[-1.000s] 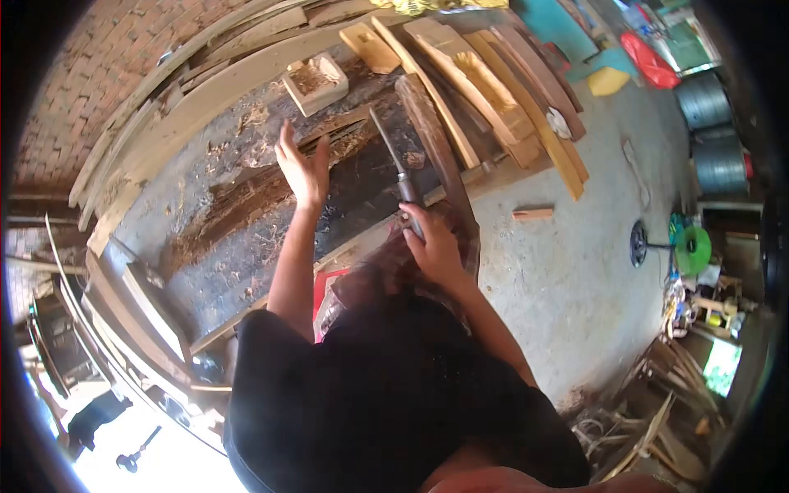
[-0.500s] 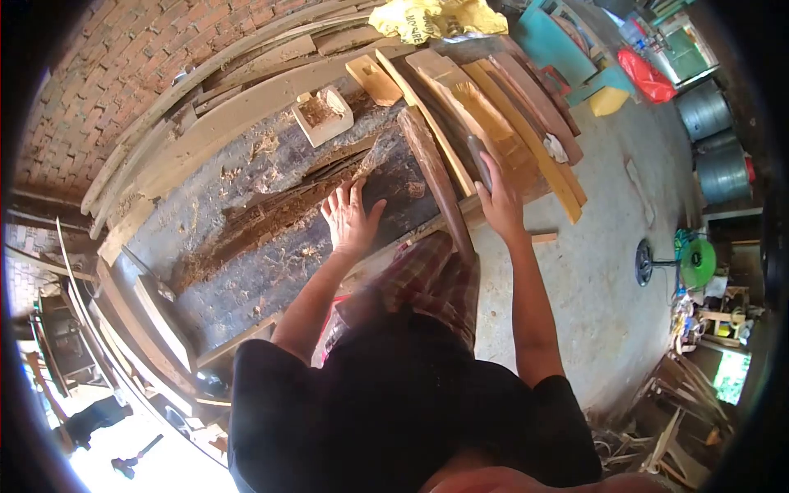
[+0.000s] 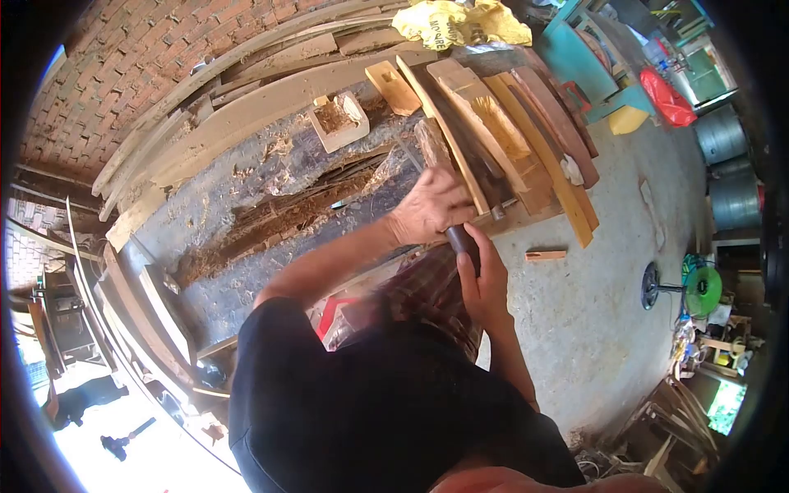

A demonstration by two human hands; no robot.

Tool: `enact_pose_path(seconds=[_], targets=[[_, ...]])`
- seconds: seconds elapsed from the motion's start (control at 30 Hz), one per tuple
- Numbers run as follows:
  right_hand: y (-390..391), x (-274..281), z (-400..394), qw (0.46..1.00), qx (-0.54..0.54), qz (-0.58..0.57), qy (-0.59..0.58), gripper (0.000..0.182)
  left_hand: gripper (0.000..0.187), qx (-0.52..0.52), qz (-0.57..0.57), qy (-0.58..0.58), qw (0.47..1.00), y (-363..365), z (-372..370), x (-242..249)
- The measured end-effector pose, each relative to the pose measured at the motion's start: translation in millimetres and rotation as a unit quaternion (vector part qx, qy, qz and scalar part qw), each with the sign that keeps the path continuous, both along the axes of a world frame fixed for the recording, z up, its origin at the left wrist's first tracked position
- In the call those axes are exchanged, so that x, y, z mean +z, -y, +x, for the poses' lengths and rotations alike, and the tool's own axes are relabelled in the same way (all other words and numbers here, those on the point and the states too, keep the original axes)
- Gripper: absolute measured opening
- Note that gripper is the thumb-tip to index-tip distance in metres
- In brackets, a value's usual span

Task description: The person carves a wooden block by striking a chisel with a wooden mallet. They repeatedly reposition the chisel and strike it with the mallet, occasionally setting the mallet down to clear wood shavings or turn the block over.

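Note:
My left hand (image 3: 431, 207) is closed over the lower part of a long brown wooden piece (image 3: 431, 144) at the bench's near edge. Just below it, my right hand (image 3: 483, 267) wraps a dark rounded end (image 3: 463, 239); whether this belongs to the same piece is hidden by my fingers. A thin grey strip (image 3: 408, 154) shows just above my left hand. The dark, worn bench top (image 3: 288, 264) has a long hollow full of wood chips. On it sits a hollowed pale block (image 3: 340, 123).
Yellowish boards, one carved (image 3: 500, 127), lie at the bench's right end beside a notched block (image 3: 393, 87). A yellow bag (image 3: 460, 23) is behind them. Right of the bench, a small wood piece (image 3: 546, 255) lies on the floor near a green fan (image 3: 703, 289).
My left hand has moved right from the bench top, its spread fingers now closed. My right hand has come down and left from the boards, close to my left hand. The view has shifted slightly.

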State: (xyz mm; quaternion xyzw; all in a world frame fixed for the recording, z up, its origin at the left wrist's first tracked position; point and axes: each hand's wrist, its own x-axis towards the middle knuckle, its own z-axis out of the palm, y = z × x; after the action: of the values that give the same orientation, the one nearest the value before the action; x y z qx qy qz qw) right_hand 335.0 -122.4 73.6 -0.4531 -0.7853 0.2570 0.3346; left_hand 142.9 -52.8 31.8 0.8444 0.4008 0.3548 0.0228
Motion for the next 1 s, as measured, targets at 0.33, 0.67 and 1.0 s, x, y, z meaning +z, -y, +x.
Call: enact_pose_path(seconds=[0.33,0.67,1.0], targets=[[-7.6,-80.0,-0.3,0.965,-0.101,0.165,0.179,0.055,0.024,0.025,0.021,0.118,0.992,16.0,-39.1,21.5],[-43.4,-120.4,-24.9,0.976,-0.153,-0.056,0.147,0.055,0.022,0.129,0.055,0.222,0.965,-5.3,-69.6,21.8],[23.5,-41.6,-25.1,0.932,-0.111,-0.173,-0.298,0.029,0.023,0.163,0.048,0.287,0.943,-42.7,-97.6,9.3]])
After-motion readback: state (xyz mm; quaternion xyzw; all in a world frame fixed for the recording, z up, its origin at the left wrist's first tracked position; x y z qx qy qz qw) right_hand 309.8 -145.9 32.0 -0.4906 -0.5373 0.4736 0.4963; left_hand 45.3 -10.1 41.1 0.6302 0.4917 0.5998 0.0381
